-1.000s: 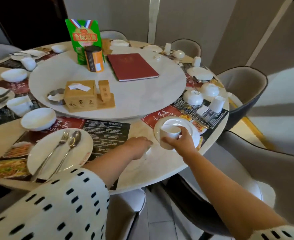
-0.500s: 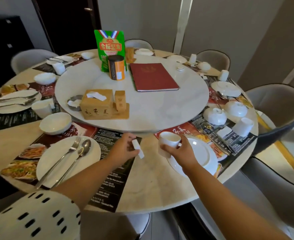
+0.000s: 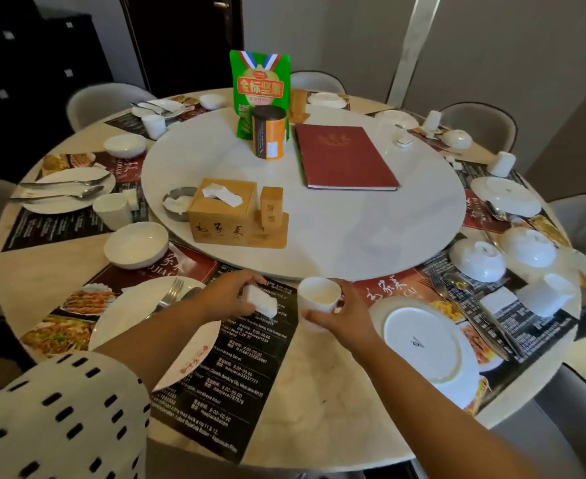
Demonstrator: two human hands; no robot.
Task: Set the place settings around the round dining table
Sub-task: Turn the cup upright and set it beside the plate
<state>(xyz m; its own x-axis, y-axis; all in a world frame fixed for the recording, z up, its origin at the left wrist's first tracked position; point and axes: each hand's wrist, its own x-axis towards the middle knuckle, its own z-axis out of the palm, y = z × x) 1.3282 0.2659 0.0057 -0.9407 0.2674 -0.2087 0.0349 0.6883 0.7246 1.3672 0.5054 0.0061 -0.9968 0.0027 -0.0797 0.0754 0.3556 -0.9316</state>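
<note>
Two hands reached over the near side of the round table (image 3: 319, 402), each with something in it. The left hand (image 3: 231, 295), coming out of a white sleeve (image 3: 60, 413) marked with black dashes, had its fingers curled round a small white packet (image 3: 263, 303), gripping it just over the top of a black printed placemat (image 3: 236, 368). The right hand (image 3: 341, 314) had fingers and thumb wrapped round a white cup (image 3: 319, 295), which stood upright with its mouth open to the camera, near the rim of the turntable (image 3: 353, 233) and just left of a bare white plate (image 3: 426, 347). Whether the cup's base touched the tabletop could not be told, since the hand covered it. The packet and the cup were close together but apart. Left of the left forearm lay another plate (image 3: 129, 312) with a fork (image 3: 172, 290) on it, and beyond that an upright white bowl (image 3: 136, 245). On the turntable stood a wooden tissue box (image 3: 220, 216) with a small wooden holder (image 3: 271, 210) just beside it, a metal ashtray (image 3: 175, 203) at its left, a red menu (image 3: 345, 157) lying flat, an orange and black canister (image 3: 269, 136), and a green bag (image 3: 259, 84) upright behind the canister. At the right edge of the table, two white bowls (image 3: 478, 259) sat upside down next to each other on a placemat.
</note>
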